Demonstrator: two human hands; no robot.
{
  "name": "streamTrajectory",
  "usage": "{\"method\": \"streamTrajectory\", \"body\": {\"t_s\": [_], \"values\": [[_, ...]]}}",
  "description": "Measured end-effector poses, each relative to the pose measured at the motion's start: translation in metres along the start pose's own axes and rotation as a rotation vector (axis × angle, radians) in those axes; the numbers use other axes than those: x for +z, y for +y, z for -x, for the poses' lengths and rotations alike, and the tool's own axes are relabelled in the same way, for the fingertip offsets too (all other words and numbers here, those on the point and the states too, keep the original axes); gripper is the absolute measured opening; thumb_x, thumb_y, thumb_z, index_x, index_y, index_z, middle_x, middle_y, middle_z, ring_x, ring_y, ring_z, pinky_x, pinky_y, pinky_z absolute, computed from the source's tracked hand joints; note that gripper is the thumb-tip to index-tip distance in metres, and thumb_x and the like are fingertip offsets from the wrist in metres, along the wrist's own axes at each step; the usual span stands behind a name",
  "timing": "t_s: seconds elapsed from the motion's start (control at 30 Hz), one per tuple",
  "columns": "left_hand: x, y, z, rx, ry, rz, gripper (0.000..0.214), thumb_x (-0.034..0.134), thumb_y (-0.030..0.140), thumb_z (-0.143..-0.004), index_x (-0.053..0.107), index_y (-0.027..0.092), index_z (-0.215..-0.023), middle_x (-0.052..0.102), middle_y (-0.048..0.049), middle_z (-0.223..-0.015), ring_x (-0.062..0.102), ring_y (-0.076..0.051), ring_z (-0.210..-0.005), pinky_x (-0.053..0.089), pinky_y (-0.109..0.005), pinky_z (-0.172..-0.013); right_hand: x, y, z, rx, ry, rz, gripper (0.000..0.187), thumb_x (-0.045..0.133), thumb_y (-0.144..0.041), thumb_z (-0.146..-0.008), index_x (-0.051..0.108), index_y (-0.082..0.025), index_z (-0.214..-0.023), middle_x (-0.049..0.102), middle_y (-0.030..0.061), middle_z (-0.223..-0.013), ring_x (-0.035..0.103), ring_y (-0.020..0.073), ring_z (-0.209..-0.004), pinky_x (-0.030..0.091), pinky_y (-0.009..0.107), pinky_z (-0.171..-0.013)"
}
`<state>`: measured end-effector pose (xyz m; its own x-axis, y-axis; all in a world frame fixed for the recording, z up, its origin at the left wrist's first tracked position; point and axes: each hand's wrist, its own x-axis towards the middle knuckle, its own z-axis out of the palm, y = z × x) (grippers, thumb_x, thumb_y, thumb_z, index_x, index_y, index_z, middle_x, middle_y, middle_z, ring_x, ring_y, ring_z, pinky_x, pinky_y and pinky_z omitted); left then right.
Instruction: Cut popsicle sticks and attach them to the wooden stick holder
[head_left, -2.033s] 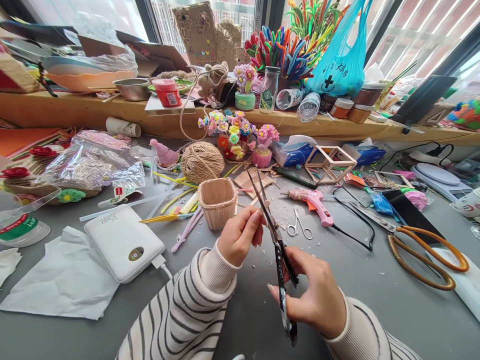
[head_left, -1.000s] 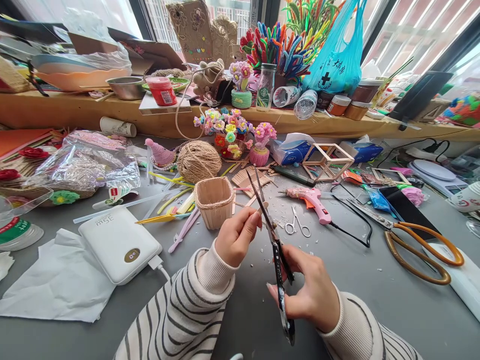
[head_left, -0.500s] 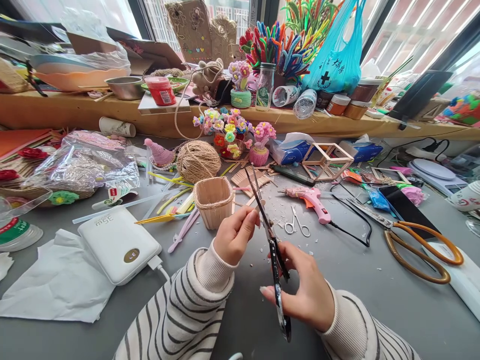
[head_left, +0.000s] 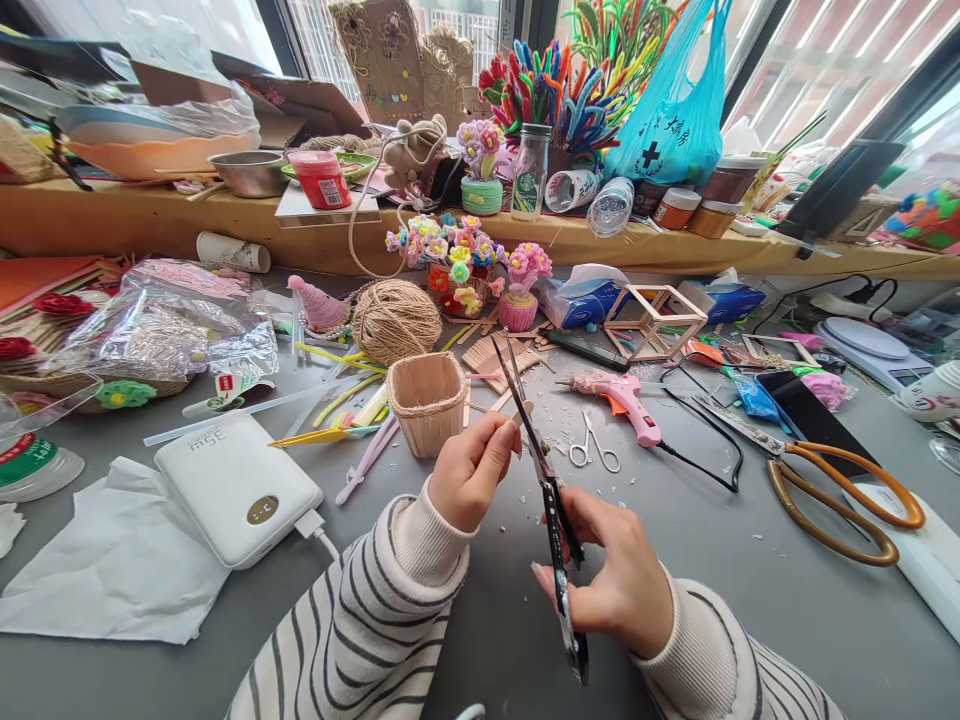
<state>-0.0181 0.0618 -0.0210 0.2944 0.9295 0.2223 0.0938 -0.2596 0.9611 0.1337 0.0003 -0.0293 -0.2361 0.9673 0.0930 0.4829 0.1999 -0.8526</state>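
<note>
My left hand [head_left: 476, 470] is closed in a pinch, with the pale rounded tip of what looks like a small wooden stick [head_left: 527, 407] showing past the fingers, by the scissor blades. Most of that piece is hidden. Black-handled scissors [head_left: 551, 500] are in my right hand [head_left: 615, 570], thumb and fingers at the handles, blades slightly apart and pointing away from me. Just beyond my left hand stands a small wooden-stick basket [head_left: 426, 405] with a twine-wrapped rim. A ball of twine [head_left: 397, 320] lies behind it.
To the right lie a pink glue gun [head_left: 630, 405], small white scissors [head_left: 595, 443] and large bronze-handled scissors [head_left: 840, 500]. A white power bank [head_left: 238, 490] with a cable is at the left. Small scraps litter the grey table, and craft flowers [head_left: 457, 255] stand behind.
The scissors and my right hand have shifted very slightly right. My left hand stays almost in the same place.
</note>
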Motion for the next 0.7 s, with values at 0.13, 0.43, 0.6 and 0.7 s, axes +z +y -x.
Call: {"method": "streamTrajectory", "body": {"t_s": [0.13, 0.43, 0.6, 0.7], "values": [[-0.0004, -0.0009, -0.0005, -0.006, -0.010, 0.025, 0.032, 0.035, 0.041, -0.084, 0.043, 0.016, -0.065, 0.028, 0.0078, -0.042, 0.025, -0.005, -0.037, 0.020, -0.020, -0.038, 0.0014, 0.0004, 0.0005, -0.008, 0.015, 0.004, 0.022, 0.059, -0.022, -0.052, 0.044, -0.019, -0.068, 0.047, -0.0042, -0.054, 0.042, 0.0084, -0.044, 0.043, 0.021, -0.045], [-0.0021, -0.0042, -0.0032, -0.034, 0.004, 0.070, 0.031, 0.036, 0.041, -0.083, 0.042, 0.016, -0.066, 0.024, 0.0089, -0.041, 0.022, -0.004, -0.036, 0.016, -0.020, -0.036, 0.0018, 0.0024, -0.0024, 0.027, -0.044, -0.024, 0.023, 0.061, -0.027, -0.058, 0.046, -0.018, -0.072, 0.052, -0.0019, -0.060, 0.047, 0.0093, -0.049, 0.046, 0.022, -0.051], [-0.0035, -0.0049, -0.0039, -0.025, -0.003, 0.020, 0.032, 0.036, 0.042, -0.083, 0.043, 0.016, -0.065, 0.027, 0.0082, -0.041, 0.024, -0.004, -0.036, 0.017, -0.020, -0.036, -0.0029, 0.0002, -0.0041, 0.044, -0.076, -0.047, 0.030, 0.062, -0.033, -0.059, 0.048, -0.018, -0.080, 0.055, 0.0008, -0.069, 0.051, 0.0125, -0.058, 0.048, 0.025, -0.054], [-0.0047, -0.0042, -0.0043, -0.024, -0.016, 0.000, 0.032, 0.036, 0.042, -0.083, 0.044, 0.016, -0.064, 0.027, 0.0080, -0.042, 0.024, -0.004, -0.035, 0.017, -0.020, -0.036, -0.0035, 0.0006, -0.0047, 0.054, -0.095, -0.060, 0.030, 0.062, -0.032, -0.058, 0.048, -0.018, -0.080, 0.056, 0.0015, -0.071, 0.051, 0.0128, -0.060, 0.047, 0.025, -0.055]]}}
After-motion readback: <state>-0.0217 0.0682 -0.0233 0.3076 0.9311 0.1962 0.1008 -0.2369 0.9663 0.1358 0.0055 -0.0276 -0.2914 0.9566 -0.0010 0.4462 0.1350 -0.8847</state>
